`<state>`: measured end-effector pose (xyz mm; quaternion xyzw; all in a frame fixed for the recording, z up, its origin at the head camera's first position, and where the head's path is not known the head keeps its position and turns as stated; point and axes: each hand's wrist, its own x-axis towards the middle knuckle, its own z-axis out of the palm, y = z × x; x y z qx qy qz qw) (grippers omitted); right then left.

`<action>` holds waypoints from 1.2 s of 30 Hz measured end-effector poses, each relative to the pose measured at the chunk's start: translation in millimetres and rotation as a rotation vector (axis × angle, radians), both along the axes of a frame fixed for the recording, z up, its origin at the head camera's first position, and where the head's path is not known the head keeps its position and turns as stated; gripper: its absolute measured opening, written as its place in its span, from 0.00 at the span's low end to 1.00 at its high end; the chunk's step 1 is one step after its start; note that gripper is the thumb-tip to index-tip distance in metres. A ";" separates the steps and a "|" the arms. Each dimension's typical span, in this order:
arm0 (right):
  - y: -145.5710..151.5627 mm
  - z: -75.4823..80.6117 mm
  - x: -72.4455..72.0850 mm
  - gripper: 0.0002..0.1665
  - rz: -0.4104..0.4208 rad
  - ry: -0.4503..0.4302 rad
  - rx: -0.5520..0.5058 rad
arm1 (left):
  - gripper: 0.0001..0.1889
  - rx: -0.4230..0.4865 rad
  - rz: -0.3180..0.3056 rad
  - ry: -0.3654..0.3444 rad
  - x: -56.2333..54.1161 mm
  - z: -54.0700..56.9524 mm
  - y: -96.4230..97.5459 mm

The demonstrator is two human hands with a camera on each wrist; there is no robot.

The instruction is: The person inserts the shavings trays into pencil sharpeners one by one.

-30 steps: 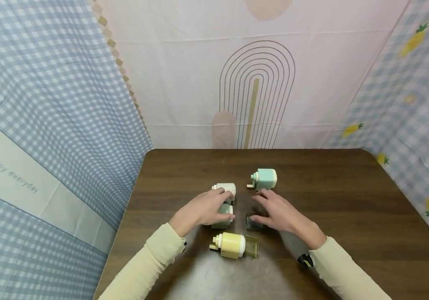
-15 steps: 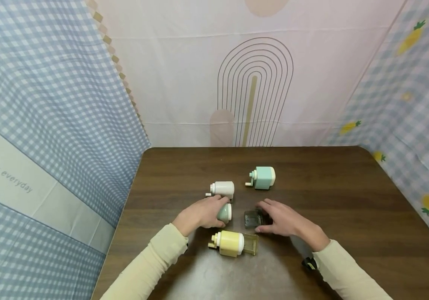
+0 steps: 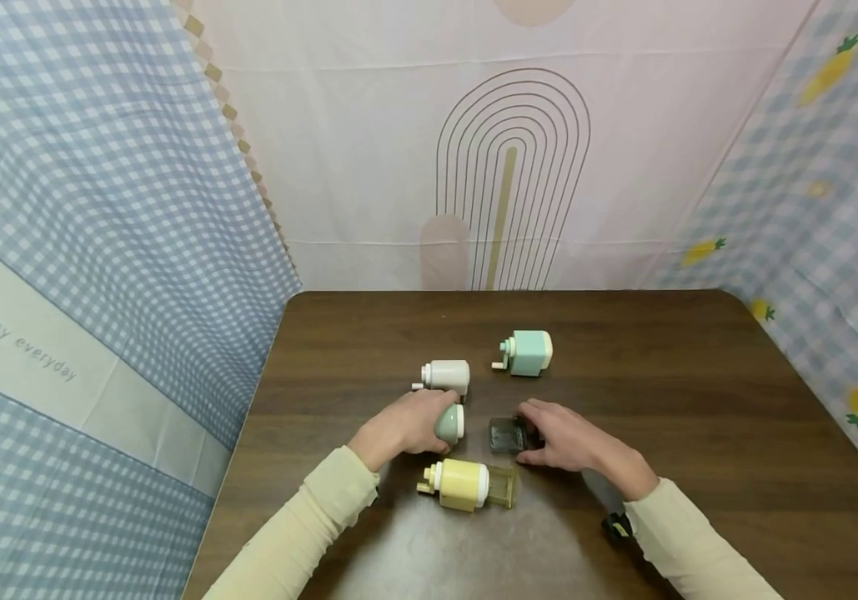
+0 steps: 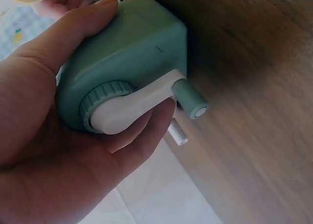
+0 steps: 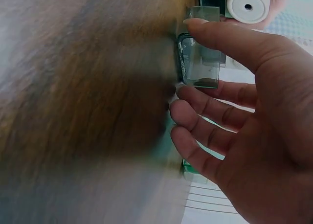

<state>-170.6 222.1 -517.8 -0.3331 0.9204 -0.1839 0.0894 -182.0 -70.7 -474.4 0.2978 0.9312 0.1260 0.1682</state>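
My left hand (image 3: 406,425) grips the dark green crank pencil sharpener (image 4: 132,53), thumb on one side and fingers on the other. Its crank with a green knob (image 4: 190,99) shows in the left wrist view. My right hand (image 3: 571,435) holds a clear smoky shavings drawer (image 5: 203,62) between thumb and fingertips, just above or on the table. The drawer lies apart from the green sharpener, to its right, with a gap between. Some grey residue clings to the drawer's rim.
A white sharpener (image 3: 447,377) lies just beyond my left hand. Farther back is a mint sharpener (image 3: 529,353). Nearer me lies a yellow sharpener (image 3: 461,484) with its drawer (image 3: 501,487) pulled out. All are on the brown wooden table (image 3: 661,375), with cloth hangings behind and beside it.
My left hand has closed round the green sharpener, uncovering the white one. My right hand has come down to the clear drawer and taken it between thumb and fingers.
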 end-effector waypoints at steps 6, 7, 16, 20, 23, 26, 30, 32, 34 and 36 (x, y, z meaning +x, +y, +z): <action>-7.5 -1.7 -5.1 0.26 -0.009 -0.027 -0.066 | 0.25 0.021 -0.020 0.007 -0.4 -2.2 -3.3; -9.2 -2.2 -5.9 0.27 -0.011 -0.027 -0.072 | 0.25 0.023 -0.022 0.005 -0.3 -2.1 -3.6; -28.7 -4.1 -12.4 0.29 0.011 -0.033 -0.075 | 0.25 0.014 -0.035 0.034 -1.2 -2.4 -4.5; -36.2 -3.4 -13.0 0.28 0.032 -0.024 -0.075 | 0.26 0.014 -0.033 0.037 -0.9 -1.8 -5.0; -41.7 -2.1 -13.3 0.28 0.052 -0.019 -0.078 | 0.26 0.012 -0.031 0.035 -0.4 -1.3 -5.0; -46.8 -1.2 -13.3 0.29 0.067 -0.014 -0.079 | 0.26 0.012 -0.030 0.031 0.3 -1.1 -5.0; -52.8 -2.3 -13.6 0.29 0.077 -0.012 -0.076 | 0.26 0.016 -0.026 0.022 0.9 -0.5 -4.9; -55.3 -3.6 -14.1 0.30 0.078 -0.013 -0.076 | 0.25 0.019 -0.023 0.020 1.1 -0.5 -4.7; -57.3 -4.4 -14.7 0.30 0.077 -0.017 -0.081 | 0.25 0.021 -0.018 0.017 1.3 -0.3 -4.7; -58.9 -4.9 -15.1 0.30 0.080 -0.019 -0.089 | 0.26 0.021 -0.014 0.018 1.6 -0.4 -4.8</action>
